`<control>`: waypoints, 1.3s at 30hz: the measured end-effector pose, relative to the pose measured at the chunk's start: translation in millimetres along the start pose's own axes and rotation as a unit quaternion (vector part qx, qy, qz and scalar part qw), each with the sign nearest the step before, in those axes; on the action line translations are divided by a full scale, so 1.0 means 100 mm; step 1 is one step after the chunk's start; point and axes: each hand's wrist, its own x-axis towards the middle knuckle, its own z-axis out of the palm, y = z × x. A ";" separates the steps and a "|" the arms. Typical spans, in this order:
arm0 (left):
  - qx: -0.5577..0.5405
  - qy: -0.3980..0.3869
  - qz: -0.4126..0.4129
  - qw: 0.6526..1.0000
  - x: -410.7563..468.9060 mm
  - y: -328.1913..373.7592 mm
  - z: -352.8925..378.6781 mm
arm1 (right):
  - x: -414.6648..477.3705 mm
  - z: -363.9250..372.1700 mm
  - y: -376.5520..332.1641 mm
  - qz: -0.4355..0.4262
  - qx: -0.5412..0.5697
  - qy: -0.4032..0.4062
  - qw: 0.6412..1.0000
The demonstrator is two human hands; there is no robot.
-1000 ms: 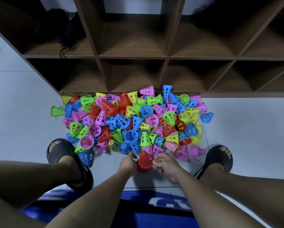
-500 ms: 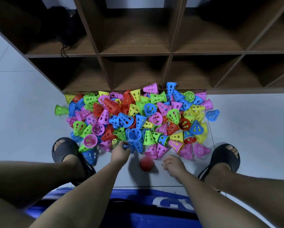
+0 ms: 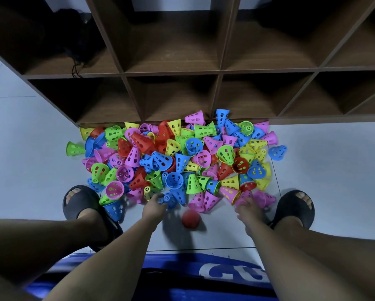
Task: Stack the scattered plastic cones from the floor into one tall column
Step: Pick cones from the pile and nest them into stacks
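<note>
The shelf (image 3: 173, 71) has something dark with a cord in its top-left cubby, and the cones (image 3: 182, 157) lie heaped on the floor (image 3: 30, 170) at its foot. The red cone (image 3: 191, 218) I held a second ago now stands alone between my hands, so I judge the column barely begun. My left hand (image 3: 155, 206) has gone to a blue cone (image 3: 169, 199), though I cannot tell its grip. My right hand (image 3: 246, 208) nears a pink cone (image 3: 247, 195), fingers loosely spread.
</note>
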 end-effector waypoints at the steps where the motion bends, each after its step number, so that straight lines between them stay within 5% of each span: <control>1: -0.010 -0.002 0.001 1.000 0.00 -0.01 0.00 | 0.11 -0.01 0.05 -0.004 -0.036 0.001 0.999; 8: -0.045 -0.047 0.036 0.997 -0.10 0.19 0.06 | -0.49 -0.01 -0.24 -0.016 -0.096 0.062 0.993; 22: -0.029 -0.007 0.055 0.998 -0.30 0.29 -0.09 | -0.81 0.06 -0.26 -0.068 -0.171 0.058 0.981; 29: -0.070 -0.035 0.104 0.992 -0.61 0.62 -0.16 | -0.68 0.03 -0.13 -0.015 -0.082 0.052 0.995; 39: 0.115 -0.102 0.158 0.975 -0.99 0.54 0.18 | -0.95 0.11 -0.21 0.042 0.098 -0.095 0.990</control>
